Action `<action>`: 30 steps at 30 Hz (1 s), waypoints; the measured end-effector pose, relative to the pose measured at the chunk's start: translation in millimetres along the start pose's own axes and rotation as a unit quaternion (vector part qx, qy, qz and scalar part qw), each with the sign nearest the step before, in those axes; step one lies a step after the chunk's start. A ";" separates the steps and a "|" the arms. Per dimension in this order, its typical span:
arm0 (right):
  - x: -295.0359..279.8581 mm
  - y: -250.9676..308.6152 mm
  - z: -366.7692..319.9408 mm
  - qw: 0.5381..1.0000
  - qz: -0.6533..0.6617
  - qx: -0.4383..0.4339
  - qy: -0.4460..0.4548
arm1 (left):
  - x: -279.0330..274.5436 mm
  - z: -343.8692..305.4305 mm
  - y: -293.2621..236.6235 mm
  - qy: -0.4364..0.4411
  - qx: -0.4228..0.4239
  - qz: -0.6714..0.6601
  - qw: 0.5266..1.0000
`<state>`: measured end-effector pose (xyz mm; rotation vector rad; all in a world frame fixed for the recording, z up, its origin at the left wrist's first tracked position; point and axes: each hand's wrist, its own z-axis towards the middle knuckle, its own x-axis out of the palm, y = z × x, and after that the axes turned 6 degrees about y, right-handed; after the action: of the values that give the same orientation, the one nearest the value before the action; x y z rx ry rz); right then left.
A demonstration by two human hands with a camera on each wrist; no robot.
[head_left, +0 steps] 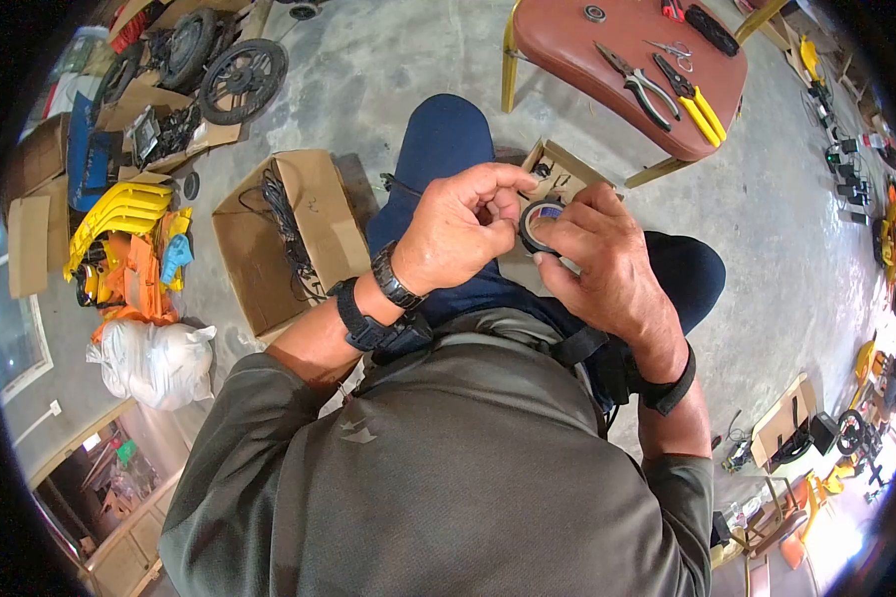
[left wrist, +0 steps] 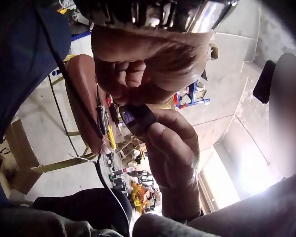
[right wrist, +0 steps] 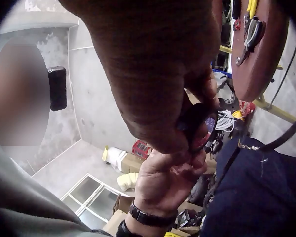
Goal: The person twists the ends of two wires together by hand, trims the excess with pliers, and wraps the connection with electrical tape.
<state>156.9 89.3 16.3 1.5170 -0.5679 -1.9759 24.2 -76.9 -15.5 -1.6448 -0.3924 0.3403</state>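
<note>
A roll of black tape (head_left: 540, 223) with a blue-purple inner label is held between the hands above the lap. My right hand (head_left: 607, 261) grips it from the right, thumb and fingers bent round its rim. On its left side, my left hand (head_left: 458, 231) has bent fingers and thumb pinching at the roll's edge. The left wrist view shows the tape roll (left wrist: 138, 120) below the curled left fingers. A dark cable with light, frayed strands (right wrist: 249, 146) crosses beside the dark-blue trouser leg; it touches neither hand there.
A red-brown padded seat (head_left: 627, 60) ahead right bears pliers (head_left: 639, 88), yellow-handled cutters (head_left: 692, 99), scissors and a small ring. An open carton (head_left: 334, 224) with black cables stands left; a smaller carton (head_left: 567, 164) lies beyond the hands. Wheels and yellow parts lie far left.
</note>
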 end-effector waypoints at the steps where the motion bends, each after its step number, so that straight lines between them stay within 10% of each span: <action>1: 0.0 -0.1 -0.1 1.000 0.000 0.001 0.003 | 0.4 0.2 0.1 0.000 0.002 0.001 1.000; 30: -5.9 -2.7 0.0 1.000 0.002 0.018 -0.004 | -6.8 -2.9 -0.3 -0.039 -0.007 -0.048 0.998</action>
<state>157.5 95.2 18.8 1.5282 -0.6118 -1.9792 19.4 -82.5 -14.9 -1.6242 -0.5327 0.3303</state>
